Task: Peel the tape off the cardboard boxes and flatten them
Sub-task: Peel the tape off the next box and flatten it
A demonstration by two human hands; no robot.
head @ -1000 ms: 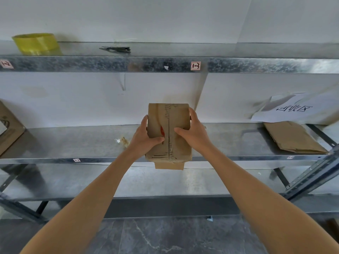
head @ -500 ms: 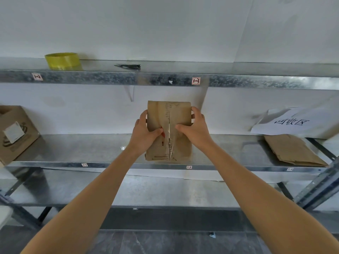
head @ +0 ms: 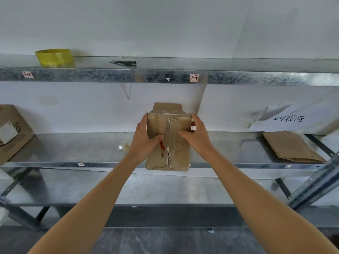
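A small brown cardboard box [head: 178, 153] stands at the front edge of the middle metal shelf [head: 73, 149]. Clear tape [head: 169, 142] runs down the seam of the face towards me, wrinkled near the bottom. My left hand [head: 145, 140] grips the box's left side, thumb on the front by a red mark. My right hand [head: 197, 134] grips the right side, thumb pressed near the seam. A loose flap [head: 167, 106] sticks up behind the box top.
A flattened cardboard piece [head: 291, 146] lies on the same shelf at the right, under a white paper sign [head: 291, 118]. Another cardboard box [head: 12, 132] sits at the far left. A yellow tape roll [head: 55, 57] and a dark tool [head: 123, 62] rest on the upper shelf.
The box has tipped so its top edge and rear flap now show, and it rests lower on the shelf edge. Both hands keep their grip on its sides.
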